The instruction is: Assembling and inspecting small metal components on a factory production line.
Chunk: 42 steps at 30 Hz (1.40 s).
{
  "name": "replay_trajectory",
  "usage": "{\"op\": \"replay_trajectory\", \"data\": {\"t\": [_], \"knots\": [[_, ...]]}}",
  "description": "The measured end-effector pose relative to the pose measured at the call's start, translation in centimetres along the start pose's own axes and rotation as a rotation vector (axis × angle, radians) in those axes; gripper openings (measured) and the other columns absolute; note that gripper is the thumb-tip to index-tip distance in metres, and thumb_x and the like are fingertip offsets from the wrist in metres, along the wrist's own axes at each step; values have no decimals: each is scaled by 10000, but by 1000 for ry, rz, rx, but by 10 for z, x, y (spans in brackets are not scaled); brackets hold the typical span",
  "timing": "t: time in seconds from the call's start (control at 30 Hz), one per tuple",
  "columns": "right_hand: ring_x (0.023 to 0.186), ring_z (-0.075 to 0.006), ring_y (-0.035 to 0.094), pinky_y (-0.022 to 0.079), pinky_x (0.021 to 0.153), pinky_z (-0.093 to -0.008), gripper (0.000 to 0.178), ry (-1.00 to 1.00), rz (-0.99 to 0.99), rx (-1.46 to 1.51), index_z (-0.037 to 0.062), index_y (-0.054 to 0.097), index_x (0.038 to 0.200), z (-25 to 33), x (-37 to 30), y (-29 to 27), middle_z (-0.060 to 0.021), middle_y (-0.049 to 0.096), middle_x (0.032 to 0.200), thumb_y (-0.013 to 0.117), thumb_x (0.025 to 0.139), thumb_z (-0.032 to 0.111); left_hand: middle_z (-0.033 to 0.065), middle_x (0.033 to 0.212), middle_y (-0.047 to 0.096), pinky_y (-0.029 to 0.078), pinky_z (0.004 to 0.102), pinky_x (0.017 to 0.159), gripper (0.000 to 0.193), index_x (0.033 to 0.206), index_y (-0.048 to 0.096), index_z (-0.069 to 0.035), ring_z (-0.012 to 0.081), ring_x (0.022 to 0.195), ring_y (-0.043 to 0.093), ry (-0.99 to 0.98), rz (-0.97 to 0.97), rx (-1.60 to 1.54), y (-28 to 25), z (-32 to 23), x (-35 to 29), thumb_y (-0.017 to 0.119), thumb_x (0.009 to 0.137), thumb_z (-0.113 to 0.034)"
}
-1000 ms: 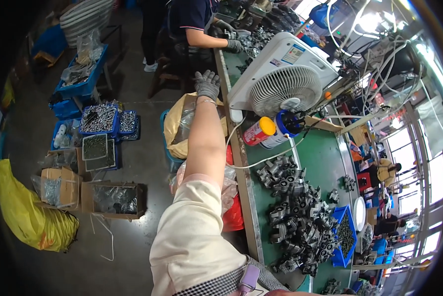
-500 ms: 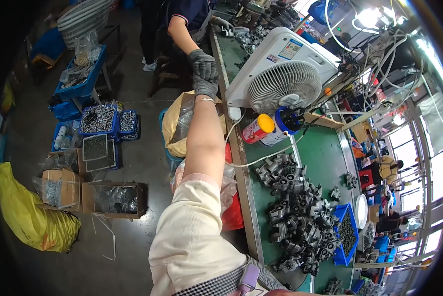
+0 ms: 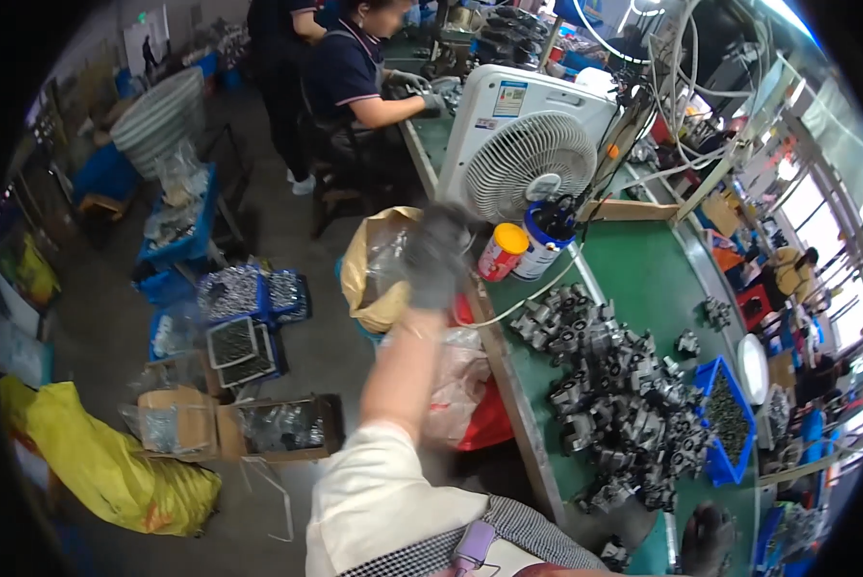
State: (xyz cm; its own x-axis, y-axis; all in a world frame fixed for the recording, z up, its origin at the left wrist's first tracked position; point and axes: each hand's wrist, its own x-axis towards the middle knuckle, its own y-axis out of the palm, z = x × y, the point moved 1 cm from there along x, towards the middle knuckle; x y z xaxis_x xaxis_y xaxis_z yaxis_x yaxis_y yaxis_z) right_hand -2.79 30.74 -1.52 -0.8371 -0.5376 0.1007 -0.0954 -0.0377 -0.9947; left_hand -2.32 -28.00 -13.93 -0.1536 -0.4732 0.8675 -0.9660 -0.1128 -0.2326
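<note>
My left arm reaches forward, and my gloved left hand (image 3: 436, 255) is smeared by motion beside the workbench's near edge, left of the yellow-lidded red tub (image 3: 501, 254). Its fingers cannot be made out, nor whether anything dark is in them. At the lower right, a dark glove on my right hand (image 3: 707, 540) shows over the bench; how its fingers are set is unclear. The hand is close to a large heap of dark metal parts (image 3: 624, 394) on the green bench top (image 3: 634, 260). A blue tray (image 3: 712, 462) of small dark pieces stands right of the heap.
A white box fan (image 3: 528, 154) and a blue-rimmed bucket (image 3: 545, 245) stand on the bench. Beyond sits a co-worker (image 3: 355, 87) in gloves. Left of the bench are a paper-lined sack (image 3: 362, 274), cartons (image 3: 287, 428), blue crates of parts (image 3: 234, 293) and a yellow sack (image 3: 114, 462).
My left hand has come away from the co-worker's gloved hand and back toward me. The co-worker's arm has drawn back to the bench. My right hand now shows at the lower right.
</note>
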Motion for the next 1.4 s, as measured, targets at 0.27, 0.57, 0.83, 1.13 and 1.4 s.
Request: {"op": "replay_trajectory", "data": {"t": [0.27, 0.57, 0.83, 1.13, 1.4], "knots": [[900, -141, 540, 455, 738, -262, 351, -201, -458, 1235, 15, 525, 1170, 104, 40, 120, -54, 580, 1038, 619, 833, 40, 72, 1047, 627, 417, 347, 941, 108, 953, 636, -19, 218, 1106, 542, -719, 651, -1944, -58, -297, -182, 599, 867, -71], [847, -172, 518, 428, 789, -284, 216, 104, -362, 1188, 16, 572, 1012, -1, -51, 134, -53, 555, 935, 619, 801, 13, 105, 882, 661, 472, 300, 704, 256, 955, 652, -9, 188, 812, 618, -286, 1337, -1396, -56, -358, -225, 683, 794, -205], [834, -199, 543, 441, 797, -314, 150, 99, -451, 1046, 20, 579, 963, -40, -136, 162, -68, 574, 920, 615, 818, 31, 94, 684, 629, 481, 314, 648, 207, 814, 637, -34, 212, 671, 622, -145, 1945, -1335, -68, -414, -279, 656, 818, -239], [779, -154, 585, 489, 718, -304, 177, 529, -321, 1386, 8, 594, 880, -20, -146, 159, -74, 625, 827, 719, 762, 50, 89, 811, 641, 484, 351, 658, 212, 917, 643, -91, 233, 754, 632, 888, 1439, -1143, -91, -428, -240, 638, 789, -260], [826, -285, 584, 468, 710, -414, 97, 148, -248, 654, 78, 601, 779, -25, -139, 126, -100, 597, 834, 645, 730, 148, 112, 756, 580, 469, 347, 600, 196, 914, 606, -19, 228, 675, 581, 638, 1750, -1459, -59, -405, -285, 589, 851, -203]]}}
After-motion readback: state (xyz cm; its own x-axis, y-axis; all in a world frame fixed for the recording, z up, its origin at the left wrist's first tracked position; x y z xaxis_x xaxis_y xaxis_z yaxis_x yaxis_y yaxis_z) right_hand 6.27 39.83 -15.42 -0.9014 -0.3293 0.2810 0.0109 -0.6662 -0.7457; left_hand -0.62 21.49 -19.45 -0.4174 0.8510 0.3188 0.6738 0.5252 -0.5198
